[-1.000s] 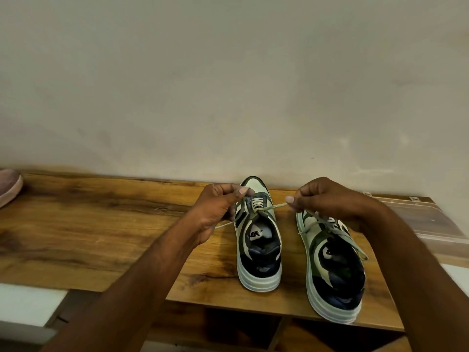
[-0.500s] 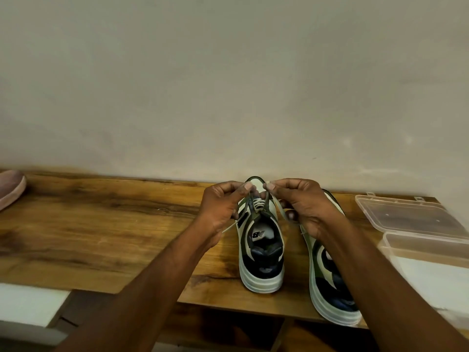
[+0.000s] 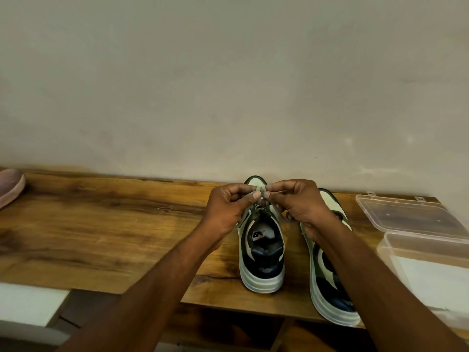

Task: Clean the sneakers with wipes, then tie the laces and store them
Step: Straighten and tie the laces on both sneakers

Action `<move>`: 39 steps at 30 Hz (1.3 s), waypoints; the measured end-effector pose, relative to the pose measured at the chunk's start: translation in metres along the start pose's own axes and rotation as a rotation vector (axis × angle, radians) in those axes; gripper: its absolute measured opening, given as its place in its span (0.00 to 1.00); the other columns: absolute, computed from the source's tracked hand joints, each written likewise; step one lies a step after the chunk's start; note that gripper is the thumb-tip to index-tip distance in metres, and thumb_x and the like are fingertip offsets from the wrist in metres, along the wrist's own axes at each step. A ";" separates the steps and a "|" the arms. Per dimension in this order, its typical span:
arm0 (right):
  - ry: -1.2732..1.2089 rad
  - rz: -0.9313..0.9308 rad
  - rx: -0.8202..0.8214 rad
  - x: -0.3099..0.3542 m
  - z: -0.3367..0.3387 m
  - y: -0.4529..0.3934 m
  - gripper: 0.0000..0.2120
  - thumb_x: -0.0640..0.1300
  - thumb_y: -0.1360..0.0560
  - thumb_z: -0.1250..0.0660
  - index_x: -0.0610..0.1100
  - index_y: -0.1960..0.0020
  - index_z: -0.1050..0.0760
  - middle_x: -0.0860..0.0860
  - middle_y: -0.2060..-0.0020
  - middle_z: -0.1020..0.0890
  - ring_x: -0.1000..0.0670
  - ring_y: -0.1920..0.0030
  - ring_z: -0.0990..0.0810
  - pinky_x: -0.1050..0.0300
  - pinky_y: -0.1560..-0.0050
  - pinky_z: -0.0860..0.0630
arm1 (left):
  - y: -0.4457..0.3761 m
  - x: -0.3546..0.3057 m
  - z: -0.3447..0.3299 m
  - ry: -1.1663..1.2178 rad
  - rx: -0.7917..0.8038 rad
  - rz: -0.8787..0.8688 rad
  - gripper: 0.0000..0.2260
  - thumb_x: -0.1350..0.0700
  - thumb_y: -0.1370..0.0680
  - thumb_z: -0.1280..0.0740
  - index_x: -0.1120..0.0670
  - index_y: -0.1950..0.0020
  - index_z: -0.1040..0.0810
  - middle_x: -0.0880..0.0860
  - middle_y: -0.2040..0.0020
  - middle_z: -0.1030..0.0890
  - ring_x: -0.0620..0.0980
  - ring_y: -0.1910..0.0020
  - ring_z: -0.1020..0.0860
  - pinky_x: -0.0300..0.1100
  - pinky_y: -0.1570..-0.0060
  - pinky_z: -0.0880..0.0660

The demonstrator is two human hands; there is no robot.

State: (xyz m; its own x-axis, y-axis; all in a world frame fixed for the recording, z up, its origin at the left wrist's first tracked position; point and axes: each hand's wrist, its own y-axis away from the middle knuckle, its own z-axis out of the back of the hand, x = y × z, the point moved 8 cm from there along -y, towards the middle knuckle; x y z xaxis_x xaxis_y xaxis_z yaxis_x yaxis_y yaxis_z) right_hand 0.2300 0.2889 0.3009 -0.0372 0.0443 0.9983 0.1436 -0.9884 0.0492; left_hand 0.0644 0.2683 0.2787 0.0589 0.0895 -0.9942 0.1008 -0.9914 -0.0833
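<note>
The left hand (image 3: 229, 208) and right hand (image 3: 300, 205) meet fingertip to fingertip above the tongue of the left sneaker (image 3: 261, 250), each pinching part of its pale laces (image 3: 261, 195) between thumb and forefinger; the other fingers are curled in. This sneaker stands heel toward the near edge, toe to the wall. The right sneaker (image 3: 330, 288) stands just beside it on the right, parallel, its front partly hidden by the right wrist and forearm. Both rest on a wooden tabletop (image 3: 101, 224) with dark, streaky grain. At the right edge sits a clear plastic box (image 3: 418, 255) with its lid (image 3: 406, 214) hinged open, something white inside. At the far left edge a pinkish shoe (image 3: 10, 186) pokes into view. A plain, pale, slightly smudged wall (image 3: 228, 85) rises behind the tabletop.
</note>
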 end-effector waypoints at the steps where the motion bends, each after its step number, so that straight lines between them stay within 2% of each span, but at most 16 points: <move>1: 0.005 0.002 0.000 0.000 0.000 0.000 0.05 0.32 0.26 0.26 0.36 0.50 0.17 0.54 0.75 0.18 0.61 0.78 0.23 0.70 0.78 0.32 | 0.000 0.000 0.000 -0.015 0.007 -0.004 0.06 0.65 0.21 0.29 0.63 0.44 0.16 0.57 0.59 0.14 0.37 0.70 0.21 0.28 0.71 0.29; 5: 0.103 0.013 -0.030 -0.002 0.002 -0.006 0.04 0.34 0.24 0.27 0.42 0.51 0.15 0.52 0.70 0.18 0.58 0.75 0.25 0.67 0.77 0.32 | -0.001 -0.003 -0.003 -0.061 0.045 -0.024 0.08 0.67 0.20 0.30 0.63 0.41 0.17 0.60 0.52 0.13 0.38 0.65 0.18 0.28 0.69 0.28; 7: 0.138 0.010 -0.035 -0.004 0.003 -0.008 0.07 0.35 0.23 0.28 0.45 0.52 0.15 0.50 0.68 0.18 0.56 0.73 0.26 0.64 0.76 0.32 | 0.001 -0.005 -0.005 -0.077 0.061 -0.034 0.08 0.68 0.21 0.30 0.62 0.43 0.17 0.59 0.53 0.13 0.37 0.65 0.18 0.27 0.68 0.28; 9: 0.135 0.020 -0.033 -0.004 0.002 -0.009 0.06 0.33 0.23 0.27 0.44 0.52 0.15 0.49 0.69 0.18 0.56 0.74 0.26 0.64 0.76 0.31 | 0.001 -0.006 -0.005 -0.100 0.064 -0.038 0.07 0.68 0.23 0.28 0.61 0.46 0.17 0.60 0.55 0.14 0.37 0.67 0.19 0.28 0.69 0.28; 13: 0.112 0.026 -0.043 -0.003 0.004 -0.009 0.05 0.35 0.28 0.22 0.38 0.53 0.16 0.48 0.71 0.17 0.55 0.74 0.25 0.65 0.76 0.30 | 0.000 -0.006 -0.004 -0.105 0.070 -0.036 0.10 0.68 0.25 0.25 0.65 0.45 0.20 0.67 0.54 0.16 0.42 0.66 0.19 0.30 0.68 0.27; 17: 0.146 0.048 -0.009 0.000 0.004 -0.009 0.04 0.35 0.27 0.23 0.39 0.54 0.15 0.46 0.68 0.15 0.53 0.72 0.24 0.64 0.74 0.28 | 0.000 -0.007 -0.005 -0.113 0.089 -0.036 0.10 0.67 0.25 0.24 0.63 0.46 0.21 0.60 0.58 0.16 0.42 0.67 0.19 0.31 0.67 0.26; 20: 0.199 0.088 0.025 0.004 0.003 -0.008 0.03 0.35 0.26 0.24 0.42 0.54 0.15 0.46 0.66 0.14 0.55 0.71 0.22 0.64 0.72 0.27 | -0.001 -0.006 -0.003 -0.148 0.104 -0.052 0.11 0.65 0.26 0.22 0.59 0.47 0.20 0.54 0.60 0.14 0.50 0.62 0.18 0.40 0.60 0.23; 21: 0.208 0.104 0.035 0.005 0.002 -0.007 0.03 0.35 0.26 0.24 0.41 0.53 0.14 0.46 0.66 0.14 0.56 0.71 0.21 0.65 0.71 0.27 | -0.001 -0.006 -0.003 -0.162 0.114 -0.058 0.12 0.64 0.26 0.22 0.57 0.47 0.21 0.54 0.60 0.14 0.54 0.62 0.19 0.44 0.58 0.22; 23: 0.215 0.132 0.048 0.007 0.000 -0.006 0.03 0.35 0.25 0.25 0.40 0.52 0.15 0.48 0.66 0.14 0.59 0.71 0.21 0.67 0.70 0.27 | 0.000 -0.007 -0.004 -0.179 0.131 -0.069 0.13 0.64 0.26 0.22 0.56 0.46 0.22 0.55 0.60 0.13 0.56 0.64 0.22 0.48 0.58 0.23; 26: 0.227 0.167 0.064 0.009 -0.001 -0.006 0.04 0.34 0.25 0.25 0.39 0.51 0.14 0.53 0.67 0.15 0.61 0.71 0.21 0.68 0.69 0.27 | 0.001 -0.008 -0.002 -0.196 0.104 -0.081 0.16 0.64 0.26 0.22 0.55 0.43 0.23 0.55 0.60 0.13 0.52 0.67 0.20 0.45 0.60 0.21; 28: 0.251 0.179 0.075 0.009 -0.002 -0.006 0.05 0.33 0.25 0.26 0.40 0.51 0.14 0.52 0.65 0.14 0.60 0.69 0.19 0.66 0.68 0.26 | 0.000 -0.007 -0.002 -0.183 0.094 -0.061 0.19 0.63 0.26 0.22 0.54 0.39 0.23 0.56 0.59 0.13 0.57 0.62 0.16 0.49 0.54 0.18; 29: 0.260 0.180 0.081 0.009 -0.002 -0.007 0.06 0.33 0.25 0.26 0.41 0.52 0.14 0.50 0.64 0.14 0.59 0.68 0.19 0.64 0.68 0.25 | 0.000 -0.005 -0.002 -0.170 0.092 -0.038 0.21 0.63 0.26 0.22 0.54 0.37 0.23 0.56 0.58 0.13 0.56 0.59 0.14 0.48 0.52 0.17; 32: 0.285 0.201 0.110 0.011 -0.004 -0.007 0.07 0.32 0.26 0.26 0.42 0.53 0.14 0.48 0.61 0.13 0.56 0.65 0.17 0.63 0.66 0.24 | -0.001 0.000 -0.001 -0.117 0.087 0.071 0.19 0.63 0.27 0.22 0.55 0.37 0.20 0.56 0.60 0.13 0.46 0.64 0.16 0.38 0.66 0.24; 33: 0.293 0.213 0.124 0.012 -0.005 -0.006 0.07 0.32 0.26 0.26 0.42 0.52 0.14 0.48 0.60 0.12 0.55 0.63 0.16 0.65 0.66 0.24 | -0.001 0.003 -0.001 -0.104 0.088 0.112 0.18 0.62 0.27 0.21 0.56 0.39 0.19 0.55 0.60 0.13 0.45 0.66 0.18 0.37 0.69 0.28; 35: 0.298 0.224 0.147 0.012 -0.005 -0.005 0.07 0.32 0.26 0.26 0.42 0.53 0.13 0.48 0.59 0.12 0.54 0.61 0.15 0.66 0.65 0.24 | -0.001 0.008 0.000 -0.082 0.093 0.176 0.16 0.62 0.28 0.21 0.57 0.41 0.17 0.54 0.60 0.13 0.45 0.67 0.20 0.39 0.70 0.31; 39: 0.298 0.220 0.175 0.012 -0.004 -0.004 0.06 0.34 0.27 0.24 0.43 0.53 0.13 0.48 0.59 0.12 0.52 0.60 0.15 0.64 0.64 0.23 | 0.000 0.010 0.001 -0.061 0.087 0.217 0.15 0.62 0.28 0.21 0.60 0.43 0.17 0.56 0.57 0.12 0.47 0.63 0.18 0.38 0.71 0.31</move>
State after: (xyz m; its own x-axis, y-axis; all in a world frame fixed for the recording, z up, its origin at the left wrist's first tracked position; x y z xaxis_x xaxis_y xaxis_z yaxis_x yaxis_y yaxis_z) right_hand 0.2246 0.2928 0.3128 -0.2682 -0.2347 0.9343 0.3455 -0.9288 -0.1342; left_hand 0.0638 0.2686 0.2689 0.0097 -0.1296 -0.9915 0.0063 -0.9915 0.1297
